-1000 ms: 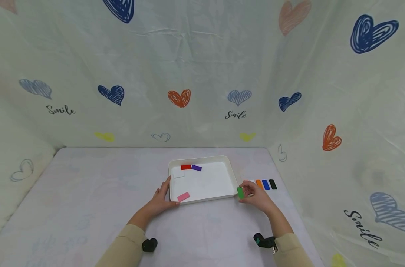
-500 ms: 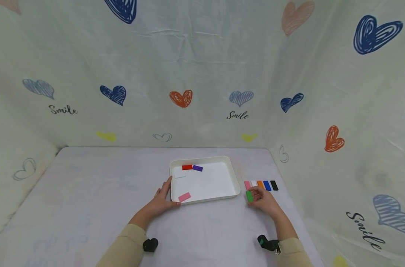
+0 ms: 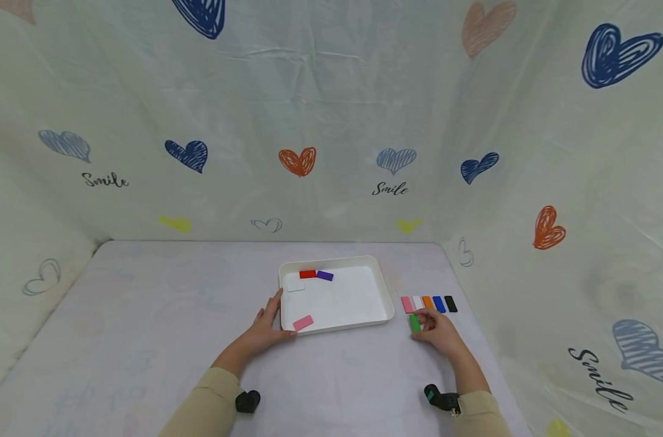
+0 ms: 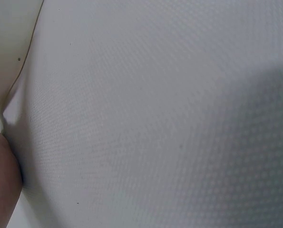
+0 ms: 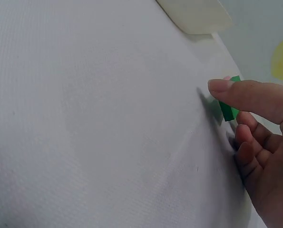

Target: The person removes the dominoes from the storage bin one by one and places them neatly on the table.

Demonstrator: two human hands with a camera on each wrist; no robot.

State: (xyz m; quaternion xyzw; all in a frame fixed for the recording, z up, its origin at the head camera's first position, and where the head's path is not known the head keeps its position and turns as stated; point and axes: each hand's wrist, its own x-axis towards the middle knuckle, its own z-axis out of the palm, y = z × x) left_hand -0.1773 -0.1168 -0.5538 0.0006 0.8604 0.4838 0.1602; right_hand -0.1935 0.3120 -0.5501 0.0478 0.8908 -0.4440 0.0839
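Note:
My right hand (image 3: 439, 331) pinches a small green block (image 3: 414, 323) between thumb and fingers, just in front of a row of coloured blocks. In the right wrist view the thumb lies over the green block (image 5: 229, 112), and the other fingers are curled below it. My left hand (image 3: 264, 334) rests against the near left corner of a shallow white tray (image 3: 342, 328), its fingers spread along the left side and thumb at the front. Inside the tray are a red block (image 3: 307, 274), a purple block (image 3: 325, 275), a white block (image 3: 295, 287) and a pink block (image 3: 303, 323).
Beyond my right hand the row holds a pink block (image 3: 406, 304), a white block (image 3: 417, 303), an orange block (image 3: 428, 303), a blue block (image 3: 438, 304) and a black block (image 3: 450, 304). A heart-printed curtain (image 3: 337, 200) borders the white table (image 3: 146, 328).
My right hand has moved right with the green block, from beside the tray's near right corner to just in front of the row, uncovering the pink block there. My left hand stays on the tray.

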